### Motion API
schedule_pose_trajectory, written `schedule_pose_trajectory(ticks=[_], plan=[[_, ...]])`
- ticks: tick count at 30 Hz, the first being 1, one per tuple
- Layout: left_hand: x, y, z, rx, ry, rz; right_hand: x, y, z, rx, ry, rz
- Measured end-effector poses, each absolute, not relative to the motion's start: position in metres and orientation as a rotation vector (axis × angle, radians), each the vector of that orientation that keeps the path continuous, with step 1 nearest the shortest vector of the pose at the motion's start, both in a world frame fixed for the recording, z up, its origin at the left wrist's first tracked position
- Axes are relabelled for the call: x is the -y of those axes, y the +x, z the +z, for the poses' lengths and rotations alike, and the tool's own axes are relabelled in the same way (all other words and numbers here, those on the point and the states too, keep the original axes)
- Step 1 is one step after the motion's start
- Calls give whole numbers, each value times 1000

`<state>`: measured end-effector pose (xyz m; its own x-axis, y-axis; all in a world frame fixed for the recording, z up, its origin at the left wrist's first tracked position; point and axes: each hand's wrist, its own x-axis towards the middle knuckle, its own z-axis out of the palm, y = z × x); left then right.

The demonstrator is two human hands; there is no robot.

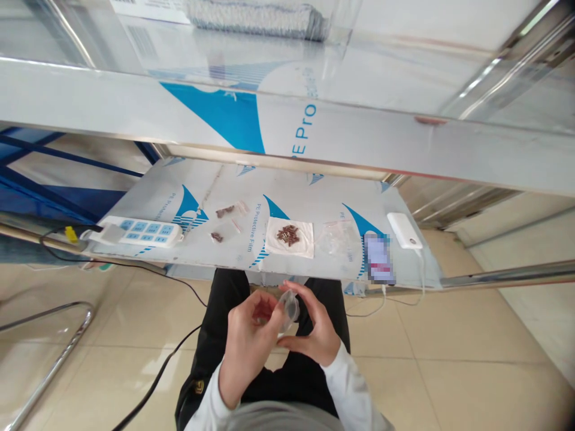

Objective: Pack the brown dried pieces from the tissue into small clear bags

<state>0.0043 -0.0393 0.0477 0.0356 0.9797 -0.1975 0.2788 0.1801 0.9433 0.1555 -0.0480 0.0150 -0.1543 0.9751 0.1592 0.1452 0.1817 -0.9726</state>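
Note:
Over my lap, just in front of the shelf edge, I hold a small clear plastic bag point(290, 306) with its mouth spread into a round opening. My left hand point(252, 335) pinches its left side between thumb and curled fingers. From the right, my right hand point(318, 329) curves round the bag, fingers at its upper edge and thumb low. Whether anything is inside the bag I cannot tell. Beyond my hands, a pile of small brown screw-like pieces point(288, 235) lies on a white square sheet point(300, 248). Clear empty-looking bags point(336, 238) lie right of the sheet.
Two small bags with brown pieces, one upper point(225, 211) and one lower point(217, 237), lie left of the sheet. A power strip point(150, 232) is at the left; a phone point(378, 258) and white power bank point(404, 230) at the right. An upper shelf point(381, 137) overhangs the back.

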Motion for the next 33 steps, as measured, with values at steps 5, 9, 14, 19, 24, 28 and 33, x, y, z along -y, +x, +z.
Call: schedule_pose_trajectory(ticks=[5,9,14,19,24,28,33], plan=[[35,-5,47,-1493,1277,920,43,140,10,1397,-1090,1031],[33,-11,47,-1545,1304,979,27,146,7,1421,-1138,1021],[31,-26,22,-1552,1283,946,-49,180,-6,1695,-1413,775],[35,-43,-18,-1579,1227,887,-140,201,-9,2554,-1922,231],[37,-56,-38,-1622,1181,865,-183,191,-8,2905,-1942,48],[36,-65,-45,-1652,1160,833,-190,176,-8,3077,-1872,-85],[30,-71,-48,-1690,1218,802,-188,166,-1,3129,-1789,-191]])
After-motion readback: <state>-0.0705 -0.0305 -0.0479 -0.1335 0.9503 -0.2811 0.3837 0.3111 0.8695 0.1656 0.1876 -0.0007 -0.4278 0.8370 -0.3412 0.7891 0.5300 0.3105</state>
